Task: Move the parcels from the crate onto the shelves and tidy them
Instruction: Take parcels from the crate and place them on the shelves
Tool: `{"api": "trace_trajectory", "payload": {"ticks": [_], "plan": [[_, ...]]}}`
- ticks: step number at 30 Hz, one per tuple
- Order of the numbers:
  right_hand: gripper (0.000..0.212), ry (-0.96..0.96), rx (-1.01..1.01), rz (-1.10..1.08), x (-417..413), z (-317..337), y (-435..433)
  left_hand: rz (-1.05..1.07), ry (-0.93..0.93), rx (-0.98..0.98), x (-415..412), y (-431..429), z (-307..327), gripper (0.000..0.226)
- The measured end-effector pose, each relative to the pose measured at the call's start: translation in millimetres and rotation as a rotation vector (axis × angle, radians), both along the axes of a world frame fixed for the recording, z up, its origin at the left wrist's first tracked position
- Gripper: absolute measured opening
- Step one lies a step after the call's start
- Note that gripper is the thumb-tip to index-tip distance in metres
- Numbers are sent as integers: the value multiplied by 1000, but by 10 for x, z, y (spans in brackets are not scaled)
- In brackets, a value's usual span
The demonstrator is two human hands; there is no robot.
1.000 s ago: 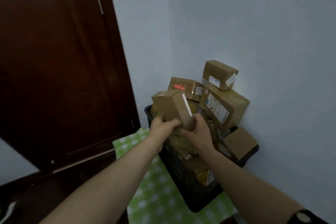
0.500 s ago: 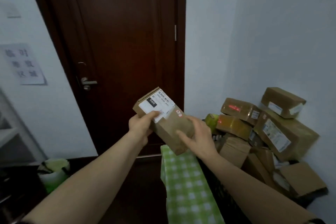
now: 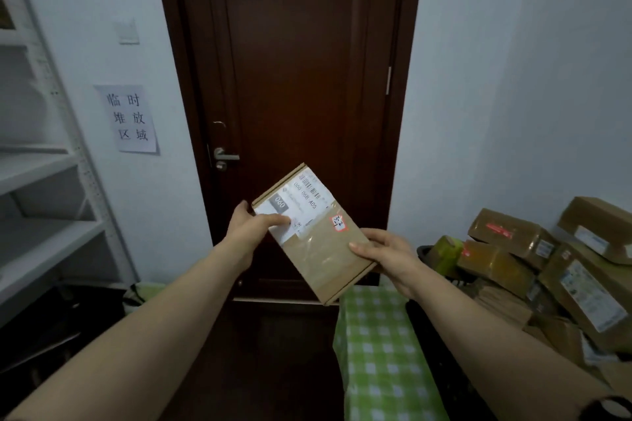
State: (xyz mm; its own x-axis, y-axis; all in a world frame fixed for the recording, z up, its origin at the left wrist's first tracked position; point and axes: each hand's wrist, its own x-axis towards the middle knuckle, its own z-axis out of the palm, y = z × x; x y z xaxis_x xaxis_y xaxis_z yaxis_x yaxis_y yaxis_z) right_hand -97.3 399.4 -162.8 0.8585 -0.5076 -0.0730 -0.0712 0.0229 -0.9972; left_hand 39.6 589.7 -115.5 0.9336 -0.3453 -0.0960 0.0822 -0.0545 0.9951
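I hold a flat brown cardboard parcel point(image 3: 318, 243) with a white shipping label and a small red-edged sticker, tilted in front of the dark door. My left hand point(image 3: 251, 232) grips its upper left edge, thumb on the label. My right hand point(image 3: 383, 251) grips its right edge, thumb on top. At the lower right, a black crate point(image 3: 431, 325) is heaped with several brown parcels point(image 3: 581, 287). White metal shelves point(image 3: 51, 229) stand at the left.
A dark wooden door point(image 3: 294, 79) with a metal handle point(image 3: 224, 156) fills the middle. A paper sign point(image 3: 131, 118) hangs on the wall left of it. A green checked cloth point(image 3: 376, 352) lies beside the crate. A green bag point(image 3: 143, 290) sits low by the shelves.
I have turned left from the crate toward the door and shelves, carrying the parcel with both hands; it is rotated so its labelled face shows.
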Motion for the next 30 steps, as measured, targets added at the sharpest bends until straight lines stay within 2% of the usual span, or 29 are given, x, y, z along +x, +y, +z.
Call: {"api": "trace_trajectory", "payload": {"ticks": [1,2,4,8,12,16,21,25,30], "plan": [[41,15,-38,12,18,22,7,19,-85,87,43,51,5,95],[43,28,-71,25,35,41,12,3,-155,149,56,95,15,99],[46,37,-112,49,63,83,22,-69,-195,200,73,168,11,88],[50,-26,-153,-14,132,130,68,-93,-172,203,42,280,-29,57],[60,-70,-183,-174,208,135,115,-48,-94,173,69,377,-80,62],[66,-94,-156,-226,296,106,180,-58,-62,177,63,460,-111,62],[59,-103,-129,-194,373,87,309,-44,-49,182,64,595,-163,58],[56,-80,-209,-157,494,25,460,-32,-55,212,103,778,-258,60],[55,-79,-301,22,711,23,841,68,-43,262,84,1215,-303,53]]}}
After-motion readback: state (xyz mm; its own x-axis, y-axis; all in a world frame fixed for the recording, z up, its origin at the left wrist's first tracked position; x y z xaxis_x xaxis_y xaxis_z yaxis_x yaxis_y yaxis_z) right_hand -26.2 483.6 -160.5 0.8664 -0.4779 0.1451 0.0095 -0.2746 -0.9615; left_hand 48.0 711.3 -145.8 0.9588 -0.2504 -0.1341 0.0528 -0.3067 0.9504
